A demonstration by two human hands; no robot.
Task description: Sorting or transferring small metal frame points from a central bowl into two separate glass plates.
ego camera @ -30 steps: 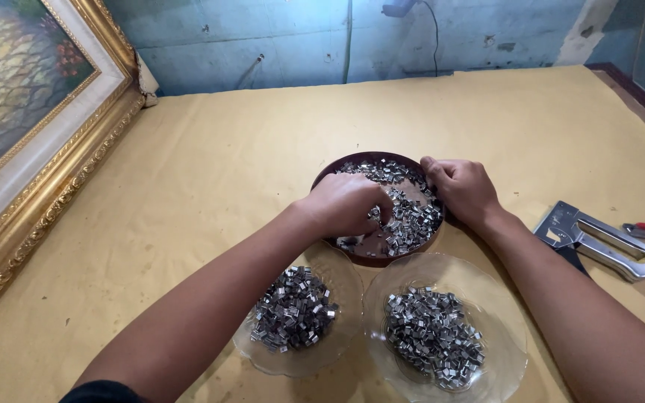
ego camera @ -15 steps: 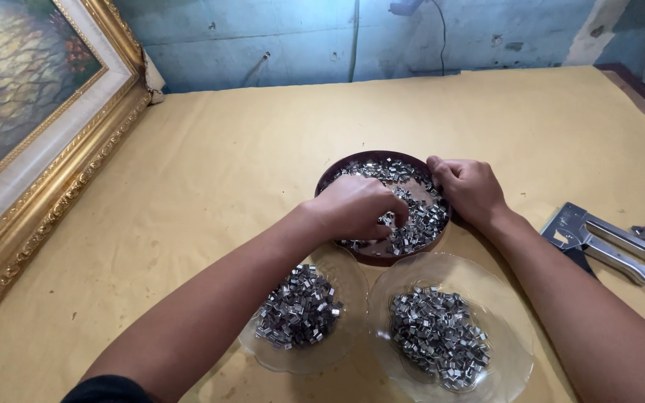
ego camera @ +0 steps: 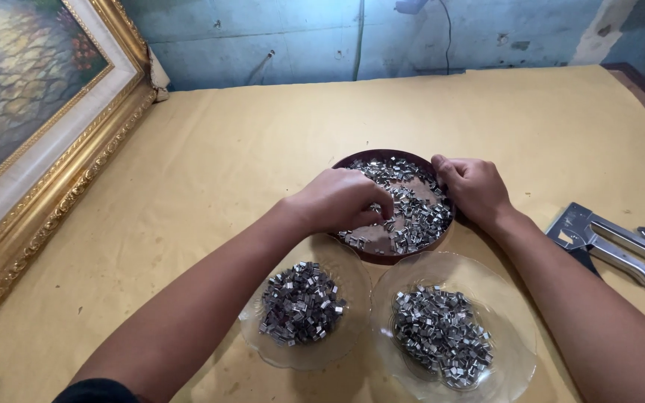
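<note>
While your right hand (ego camera: 474,190) grips the brown dish's (ego camera: 352,161) rim to steady it, your left hand (ego camera: 341,200), fingers curled, pinches among its metal clips (ego camera: 419,216).

Both forearms reach forward toward the brown bowl (ego camera: 352,160). The left hand (ego camera: 337,200) curls palm-down over its near left side, fingertips pinched together. The right hand (ego camera: 472,186) rests on its right rim, fingers bent.

dark brown bowl (ego camera: 352,160), silver staples (ego camera: 412,213), clear glass plates (ego camera: 352,347), mustard-yellow table cover (ego camera: 263,149).
</note>
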